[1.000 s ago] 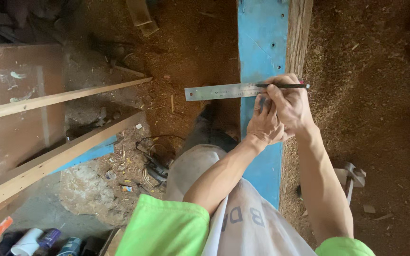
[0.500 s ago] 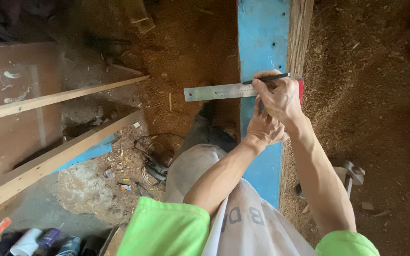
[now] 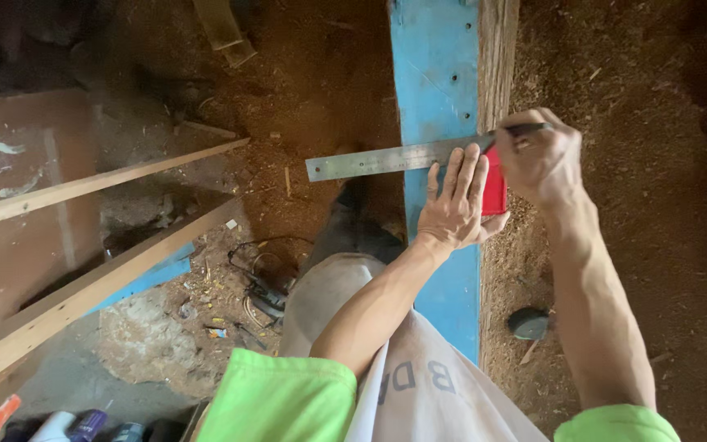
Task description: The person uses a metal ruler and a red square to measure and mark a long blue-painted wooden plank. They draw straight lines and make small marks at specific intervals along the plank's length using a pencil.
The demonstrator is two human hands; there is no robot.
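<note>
Since the earlier frame, the right hand (image 3: 538,155) had slid with its pencil (image 3: 519,131) from the middle of the blue plank (image 3: 439,74) out to the plank's right edge, and the red stock of the try square (image 3: 495,187), formerly covered by that hand, had come into sight. The square's steel blade (image 3: 370,160) lay crosswise over the plank, its long axis running left to right and tilted slightly upward toward the right, with its free end jutting past the plank's left edge over the sawdust floor (image 3: 321,90). The plank itself ran away from the person, at right angles to the blade.

The left hand (image 3: 454,205) lay flat and spread on the plank, fingers pressing the blade's near edge and the red stock, so it was the hand nearer the square's middle. The right hand was closed around the pencil in a writing grip, its tip at the blade's upper edge where blade, plank edge and the bare wooden side (image 3: 497,57) met; the exact contact point was hidden by the knuckles.

Farther out, two pale wooden battens (image 3: 100,172) slanted across the left, a tangle of dark cable (image 3: 259,282) lay by the person's knee (image 3: 329,286), a small dark round object (image 3: 529,322) sat in the sawdust to the right, and tubes and cans (image 3: 51,421) showed at the lower left corner.
</note>
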